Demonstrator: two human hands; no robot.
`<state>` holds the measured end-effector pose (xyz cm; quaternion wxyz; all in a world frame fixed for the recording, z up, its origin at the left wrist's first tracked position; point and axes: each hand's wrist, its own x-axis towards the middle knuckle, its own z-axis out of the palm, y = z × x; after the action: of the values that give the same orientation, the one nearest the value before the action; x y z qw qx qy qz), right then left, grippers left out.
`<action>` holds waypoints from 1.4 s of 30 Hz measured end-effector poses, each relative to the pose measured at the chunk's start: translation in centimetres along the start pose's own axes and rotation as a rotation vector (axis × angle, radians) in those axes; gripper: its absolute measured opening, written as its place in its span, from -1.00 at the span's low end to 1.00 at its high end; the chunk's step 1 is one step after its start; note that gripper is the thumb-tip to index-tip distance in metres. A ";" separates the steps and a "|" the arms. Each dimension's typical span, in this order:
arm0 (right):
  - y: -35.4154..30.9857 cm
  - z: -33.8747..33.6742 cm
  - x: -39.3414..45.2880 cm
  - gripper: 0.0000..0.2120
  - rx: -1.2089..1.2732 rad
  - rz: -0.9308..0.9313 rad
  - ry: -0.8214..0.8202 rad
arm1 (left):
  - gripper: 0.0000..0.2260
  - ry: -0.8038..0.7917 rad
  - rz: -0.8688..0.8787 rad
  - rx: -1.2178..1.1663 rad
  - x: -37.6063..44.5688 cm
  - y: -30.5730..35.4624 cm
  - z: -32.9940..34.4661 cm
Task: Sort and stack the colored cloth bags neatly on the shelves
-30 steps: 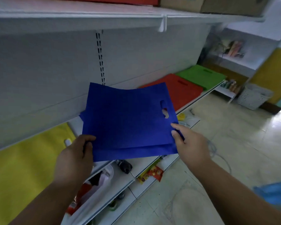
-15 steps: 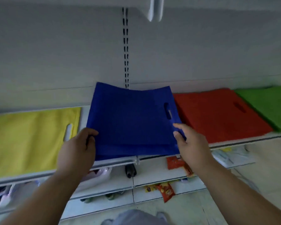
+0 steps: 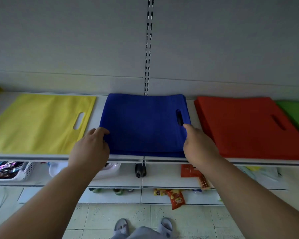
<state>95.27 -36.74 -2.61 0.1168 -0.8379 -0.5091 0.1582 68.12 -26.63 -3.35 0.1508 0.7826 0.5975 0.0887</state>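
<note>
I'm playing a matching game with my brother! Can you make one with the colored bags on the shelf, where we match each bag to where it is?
Bags:
1. yellow bags
2. blue bags
3. red bags
4. green bags

Places:
A. far right, partly cut off by the picture's edge
B. in the middle, between the left hand and the right hand
C. left of the blue stack
D. between the blue and green stacks

Pairs: 1-C, 2-B, 3-D, 4-A
</note>
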 end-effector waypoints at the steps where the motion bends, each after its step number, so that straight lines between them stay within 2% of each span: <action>1: -0.3 0.0 0.0 -0.50 -0.060 -0.002 -0.017 | -0.67 -0.002 0.002 0.017 0.1 -0.2 0.1; 6: -1.5 0.1 -0.3 -0.56 -0.278 0.056 -0.038 | -0.70 -0.034 0.026 0.076 1.0 -1.0 0.4; 10: -2.7 -0.4 -0.6 -0.66 -0.390 0.080 0.071 | -0.74 -0.004 0.087 0.174 0.7 -1.3 0.1; 12: -3.6 -0.3 -0.8 -0.62 -0.372 -0.028 0.134 | -0.73 0.050 0.126 0.221 0.3 -1.5 -0.1; 15: -6.2 0.4 -0.5 -0.61 -0.219 -0.255 0.205 | -0.72 0.125 0.166 0.175 -0.7 -1.9 -0.5; 19: -12.1 1.9 -0.2 -0.64 -0.049 -0.439 0.214 | -0.74 0.183 0.119 0.098 -3.0 -4.5 -1.7; 25: -22.2 4.5 -2.3 -0.69 0.012 -0.661 0.194 | -0.80 0.296 -0.031 0.103 -7.8 -13.6 -5.4; 28: -28.2 6.6 -3.9 -0.65 0.026 -0.735 0.196 | -0.74 0.314 -0.111 0.097 -9.8 -19.5 -7.1; 31: -35.0 9.5 -6.4 -0.64 0.021 -0.751 0.161 | -0.74 0.334 -0.168 0.116 -12.2 -26.5 -9.1; 36: -46.7 13.7 -10.6 -0.66 0.108 -0.796 0.192 | -0.77 0.345 -0.286 0.101 -16.3 -38.8 -13.7; 42: -55.4 14.7 -11.3 -0.65 0.097 -0.808 0.233 | -0.79 0.347 -0.316 0.093 -15.1 -47.6 -17.6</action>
<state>39.54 -21.16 5.29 0.2653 -0.5768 -0.7721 0.0278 15.23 -27.42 -2.51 0.0219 0.6584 0.7330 0.1696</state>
